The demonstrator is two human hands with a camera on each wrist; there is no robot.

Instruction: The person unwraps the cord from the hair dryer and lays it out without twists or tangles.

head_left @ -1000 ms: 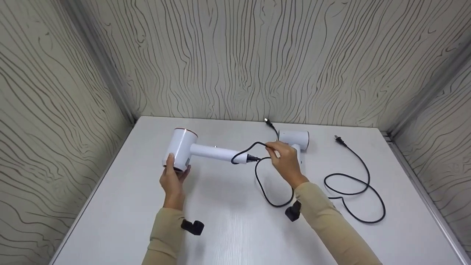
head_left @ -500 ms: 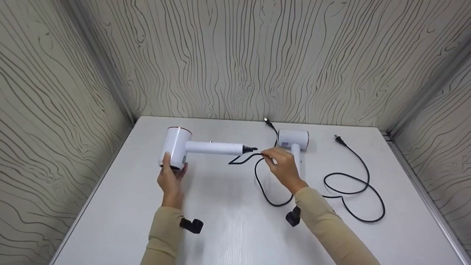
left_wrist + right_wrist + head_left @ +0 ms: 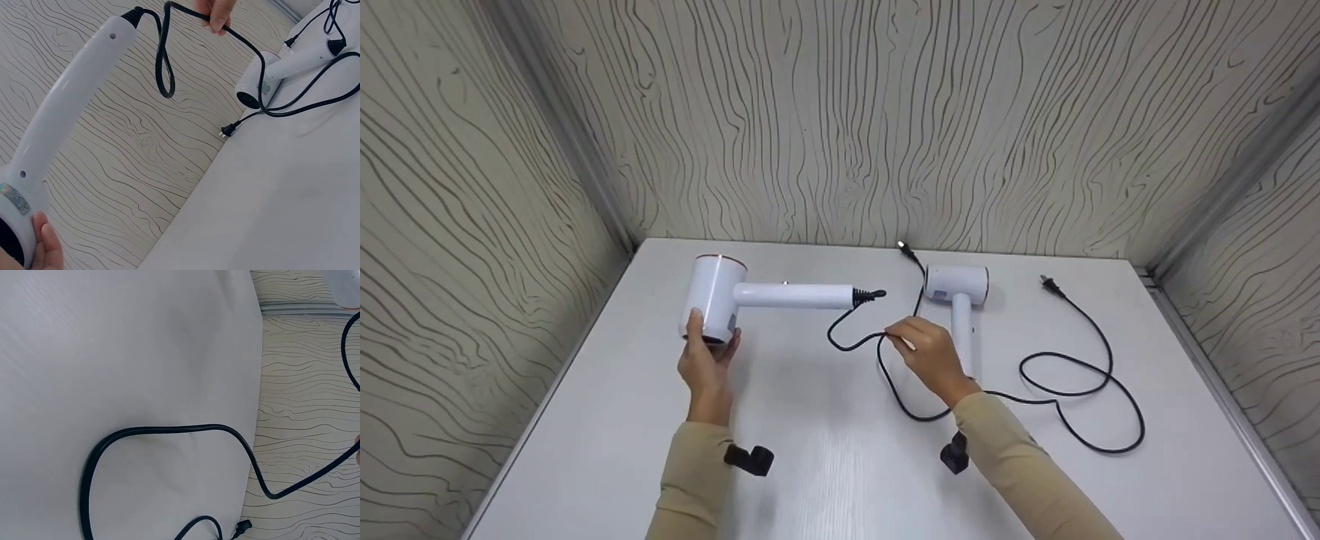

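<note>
In the head view, my left hand [image 3: 707,375] grips the barrel of a white hair dryer [image 3: 793,295] near its lower end, holding it above the table with the handle pointing right. My right hand [image 3: 931,354] pinches the dryer's black cord [image 3: 830,334] between thumb and fingertips, a short way from the handle's end. From the left wrist view, the held dryer's handle [image 3: 73,90] slants upward, and fingers of my right hand [image 3: 216,12] hold the cord above a hanging loop. The right wrist view shows mostly cord [image 3: 169,430]; only a fingertip appears at its edge.
A second white hair dryer [image 3: 960,285] lies on the white table [image 3: 810,480], partly behind my right hand. One plug [image 3: 908,251] lies near the back edge, another plug [image 3: 1051,285] farther right with looped cord [image 3: 1110,352]. Wood-patterned panels [image 3: 840,127] enclose the back and sides.
The held dryer has shifted slightly left and up, its handle turning to level. My right hand has moved a little down and left with the cord, which now hangs in a curve below the handle.
</note>
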